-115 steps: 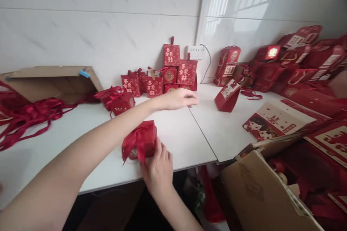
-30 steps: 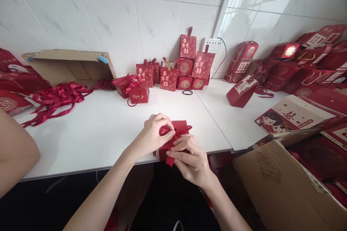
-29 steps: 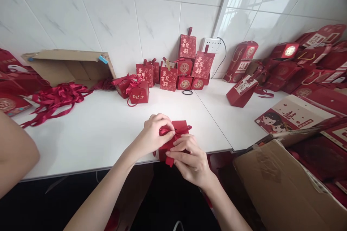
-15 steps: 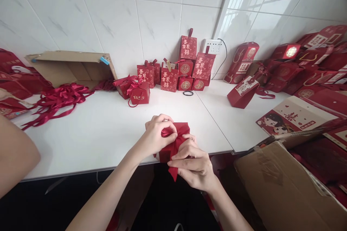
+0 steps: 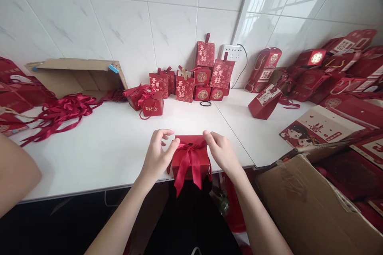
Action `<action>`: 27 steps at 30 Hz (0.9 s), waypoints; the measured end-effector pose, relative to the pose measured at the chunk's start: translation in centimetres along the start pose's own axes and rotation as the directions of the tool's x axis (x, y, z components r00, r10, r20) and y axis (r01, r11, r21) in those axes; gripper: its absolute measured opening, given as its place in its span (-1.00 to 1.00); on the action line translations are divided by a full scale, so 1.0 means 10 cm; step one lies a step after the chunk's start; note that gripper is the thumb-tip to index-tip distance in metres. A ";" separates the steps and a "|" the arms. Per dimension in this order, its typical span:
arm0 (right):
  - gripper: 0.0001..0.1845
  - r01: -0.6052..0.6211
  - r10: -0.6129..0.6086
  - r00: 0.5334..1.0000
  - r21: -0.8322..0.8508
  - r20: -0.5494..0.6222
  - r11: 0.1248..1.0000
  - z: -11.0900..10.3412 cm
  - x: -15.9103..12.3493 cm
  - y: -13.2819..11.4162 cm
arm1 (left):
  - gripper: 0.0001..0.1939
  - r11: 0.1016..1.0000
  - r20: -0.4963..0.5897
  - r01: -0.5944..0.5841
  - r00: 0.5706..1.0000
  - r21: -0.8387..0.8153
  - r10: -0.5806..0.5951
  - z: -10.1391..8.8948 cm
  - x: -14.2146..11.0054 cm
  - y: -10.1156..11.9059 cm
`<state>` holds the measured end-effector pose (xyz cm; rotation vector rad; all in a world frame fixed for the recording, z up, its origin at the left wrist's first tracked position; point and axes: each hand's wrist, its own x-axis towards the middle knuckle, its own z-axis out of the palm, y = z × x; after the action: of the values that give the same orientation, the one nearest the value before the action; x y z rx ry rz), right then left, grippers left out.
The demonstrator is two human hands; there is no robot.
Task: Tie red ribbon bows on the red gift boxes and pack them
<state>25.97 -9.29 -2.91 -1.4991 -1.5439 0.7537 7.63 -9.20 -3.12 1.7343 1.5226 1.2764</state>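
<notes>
A small red gift box stands at the near edge of the white table. A red ribbon bow is tied across its top, with its tails hanging over the front. My left hand is beside the box's left side, fingers apart, the thumb touching the bow's left loop. On the right side is my right hand, fingers together, with the fingertips at the bow's right loop by the far corner.
Several red gift boxes stand against the tiled wall, two ribboned ones nearer. Loose red ribbons and an open carton lie left. A black hair tie lies mid-table. Red bags pile right, above a cardboard box. Another person's arm is at the left edge.
Both hands were pinched together on the ribbon over the box top; they have drawn apart to the box's sides, and a finished bow now shows with its tails hanging down.
</notes>
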 end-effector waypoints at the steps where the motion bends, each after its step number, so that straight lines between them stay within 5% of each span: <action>1: -0.51 -0.004 0.005 1.000 -0.039 0.029 0.999 0.01 0.03 -0.02 | -0.74 0.999 0.000 0.027 1.000 0.018 -0.027 -0.01 -0.01 0.00; 6: -0.60 0.057 -0.055 0.995 -0.025 0.083 0.998 0.04 0.01 0.00 | -0.63 0.991 0.133 0.124 0.983 0.045 -0.129 -0.03 -0.05 0.06; 19: -0.66 0.263 -0.249 0.963 0.156 -0.102 0.952 0.16 -0.16 0.23 | -0.58 0.984 0.088 0.174 0.981 0.027 -0.176 0.07 -0.10 0.02; 25: -0.64 0.182 -0.196 0.981 0.356 0.005 0.917 0.06 -0.16 0.42 | -0.57 0.961 0.124 0.213 0.973 -0.179 -0.192 0.04 -0.10 -0.07; 27: -0.39 0.213 -0.276 0.954 0.384 0.115 0.898 0.02 -0.17 0.47 | -0.59 0.943 0.177 0.211 0.970 -0.258 -0.168 0.02 -0.11 -0.10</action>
<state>27.98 -10.41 -7.30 -0.9642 -1.5723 0.9754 7.41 -9.90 -4.39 1.4358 1.3196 1.1657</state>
